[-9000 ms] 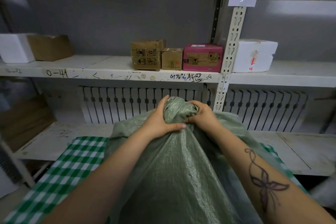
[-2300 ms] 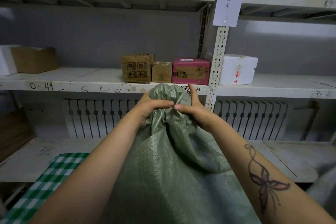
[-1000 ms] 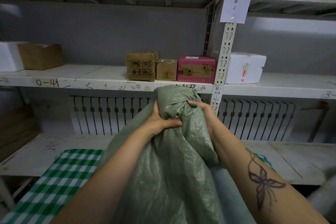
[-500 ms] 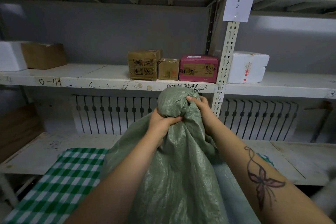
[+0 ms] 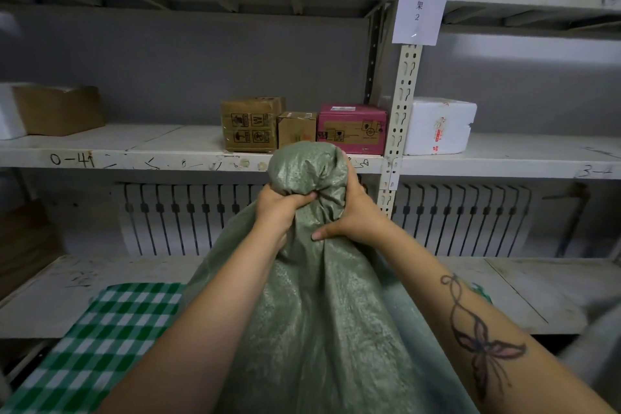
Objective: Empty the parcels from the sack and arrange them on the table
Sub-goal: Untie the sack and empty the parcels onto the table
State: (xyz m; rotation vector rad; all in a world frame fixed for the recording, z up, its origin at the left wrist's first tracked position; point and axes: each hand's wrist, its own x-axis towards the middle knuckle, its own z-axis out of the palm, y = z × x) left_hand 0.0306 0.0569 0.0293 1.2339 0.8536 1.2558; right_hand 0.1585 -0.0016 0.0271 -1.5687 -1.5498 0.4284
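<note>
- Green woven plastic forms a large sack (image 5: 322,312) that fills the middle of the head view, standing tall above a table covered in a green-and-white checked cloth (image 5: 100,339).
- The left hand (image 5: 280,208) grips the bunched neck of the sack, fingers curled tight around the gathered fabric.
- The right hand (image 5: 353,212) clasps the same neck from the other side, fingers wrapped behind the top bulge and the thumb pressed flat against the front.
- The right forearm carries a butterfly tattoo (image 5: 484,349).
- Behind the sack, a white metal shelf (image 5: 134,148) holds two brown cartons (image 5: 250,124) and a pink box (image 5: 351,128) in a row near its right end.
- A white foam box (image 5: 438,126) sits beyond the upright post.
- A paper sign (image 5: 421,5) hangs on that post.
</note>
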